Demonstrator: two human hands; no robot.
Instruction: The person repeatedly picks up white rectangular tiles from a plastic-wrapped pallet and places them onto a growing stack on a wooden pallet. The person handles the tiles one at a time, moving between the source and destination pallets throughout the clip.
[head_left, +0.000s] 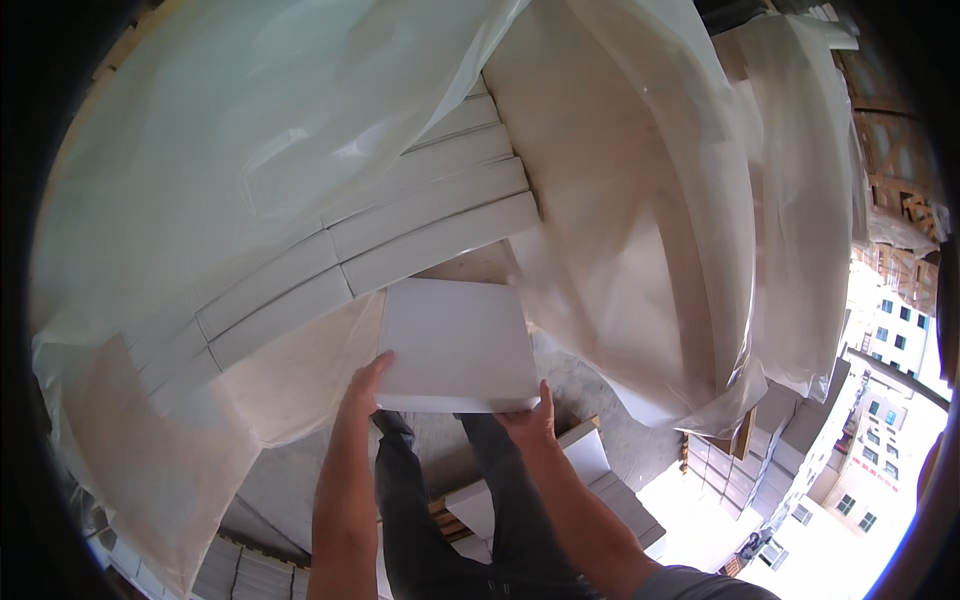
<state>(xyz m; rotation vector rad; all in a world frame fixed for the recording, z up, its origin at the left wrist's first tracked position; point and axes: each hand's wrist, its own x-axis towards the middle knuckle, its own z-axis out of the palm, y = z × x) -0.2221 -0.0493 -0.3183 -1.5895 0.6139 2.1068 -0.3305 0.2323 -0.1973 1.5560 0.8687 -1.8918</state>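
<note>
L hand [368, 382] and R hand [534, 420] were half-curled, holding a white box [455, 345] by its near corners, prob. so it wouldn't tip. It was nr stacked boxes [440, 232] w/ plastic sheet [250, 130] over them, maybe vs. dust.

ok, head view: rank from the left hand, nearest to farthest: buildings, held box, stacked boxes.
1. Held box: touching the left hand, just to its right.
2. Stacked boxes: ahead, partly under the plastic sheet.
3. Buildings: outside, far right.
</note>
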